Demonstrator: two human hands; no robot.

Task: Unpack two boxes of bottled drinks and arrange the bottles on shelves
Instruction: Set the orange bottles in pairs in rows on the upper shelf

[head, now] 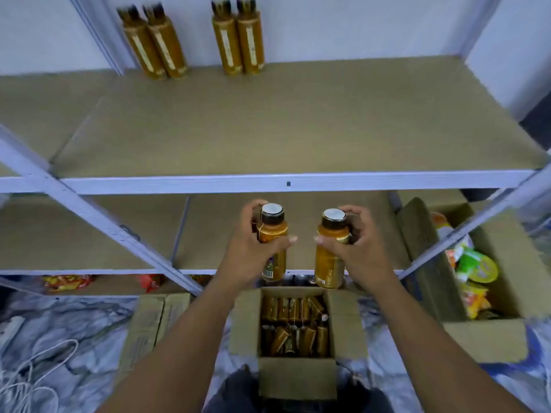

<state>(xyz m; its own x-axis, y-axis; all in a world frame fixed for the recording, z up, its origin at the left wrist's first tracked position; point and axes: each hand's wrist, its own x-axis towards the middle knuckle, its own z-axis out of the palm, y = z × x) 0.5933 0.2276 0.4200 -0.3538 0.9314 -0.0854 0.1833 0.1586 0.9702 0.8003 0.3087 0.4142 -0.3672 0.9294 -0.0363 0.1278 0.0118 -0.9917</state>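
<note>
Head view: the left hand (247, 251) is curled round the shoulder of one orange bottle (272, 231), and the right hand (363, 245) grips a second bottle (328, 263) the same way, fingers wrapped just under the dark cap. Both bottles are upright, caps up, side by side but apart, held above the open box (244, 317) on the floor, where more bottles (295, 326) remain packed.

The upper shelf (298, 123) lies ahead of and above both hands. At its back stand two pairs of bottles (153, 46) (238, 40), left of centre. The bare board right of the nearer pair sits straight beyond the hands, so both bottles can likely go forward and up with their long axis kept vertical. Neither hand looks clearly nearer.

A second box (483, 341) of snack packets sits to the right.
</note>
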